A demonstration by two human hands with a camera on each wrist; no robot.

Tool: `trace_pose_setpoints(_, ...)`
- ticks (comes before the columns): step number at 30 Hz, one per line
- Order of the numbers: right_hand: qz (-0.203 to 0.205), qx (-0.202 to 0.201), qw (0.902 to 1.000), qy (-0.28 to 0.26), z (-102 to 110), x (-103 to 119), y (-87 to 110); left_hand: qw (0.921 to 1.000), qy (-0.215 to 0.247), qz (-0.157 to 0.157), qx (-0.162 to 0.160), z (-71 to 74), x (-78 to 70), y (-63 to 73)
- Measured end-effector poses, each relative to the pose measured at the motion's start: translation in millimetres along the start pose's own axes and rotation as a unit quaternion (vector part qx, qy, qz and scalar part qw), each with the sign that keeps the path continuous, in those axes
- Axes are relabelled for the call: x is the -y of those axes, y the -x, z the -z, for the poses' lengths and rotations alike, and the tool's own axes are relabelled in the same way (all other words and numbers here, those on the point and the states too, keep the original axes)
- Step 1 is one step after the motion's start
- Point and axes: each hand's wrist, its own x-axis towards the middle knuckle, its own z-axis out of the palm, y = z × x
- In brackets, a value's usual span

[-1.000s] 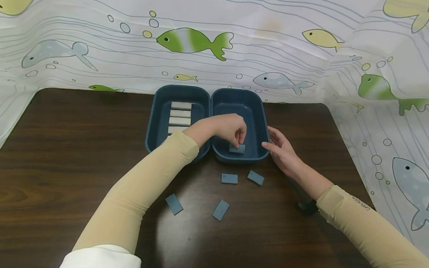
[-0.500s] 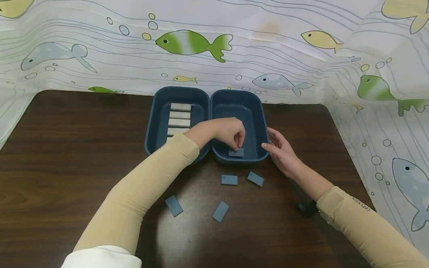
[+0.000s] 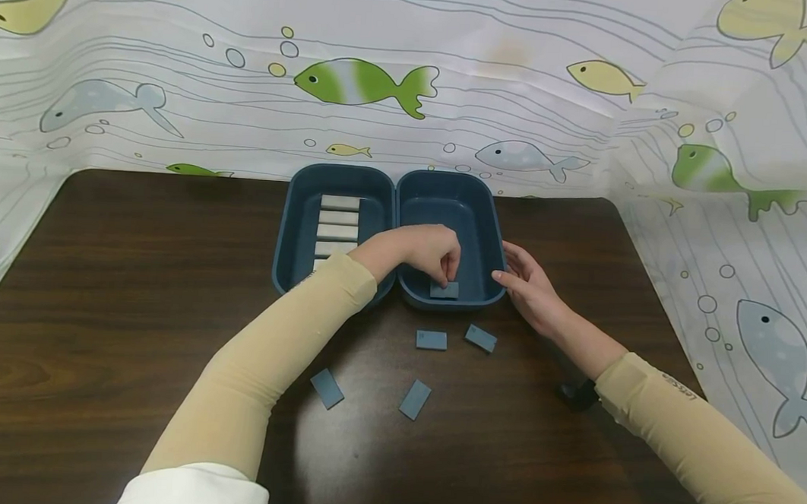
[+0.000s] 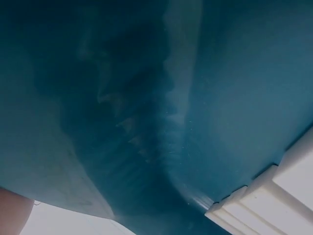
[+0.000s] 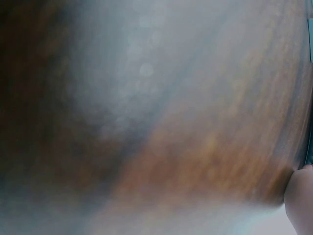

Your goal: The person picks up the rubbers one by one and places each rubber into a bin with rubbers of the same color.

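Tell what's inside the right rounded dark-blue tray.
One blue-grey rectangular block shows at the front of the tray, partly covered by the left hand. Anything else beneath that hand is hidden.

Dark lettering [image 3: 679, 386] runs along the right sleeve [image 3: 702, 443] near its cuff, seeming to start "Lets", the rest too small to read. Dark marks [image 3: 303, 279] edging the left sleeve [image 3: 260, 366] are illegible.
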Motion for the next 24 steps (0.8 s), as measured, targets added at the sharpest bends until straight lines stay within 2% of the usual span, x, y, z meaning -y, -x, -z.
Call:
trace_pose_setpoints(12,-0.001,0.002,1.0000,0.002,-0.3,-0.1,0.6,0.9997,-0.016,0.017,0.007,-1.1,-0.8,-0.3)
trace_pose_setpoints(24,0.000,0.000,1.0000,0.000,-0.2,-0.4,0.3,0.9998,-0.016,0.014,0.002,-1.8,-0.6,0.2)
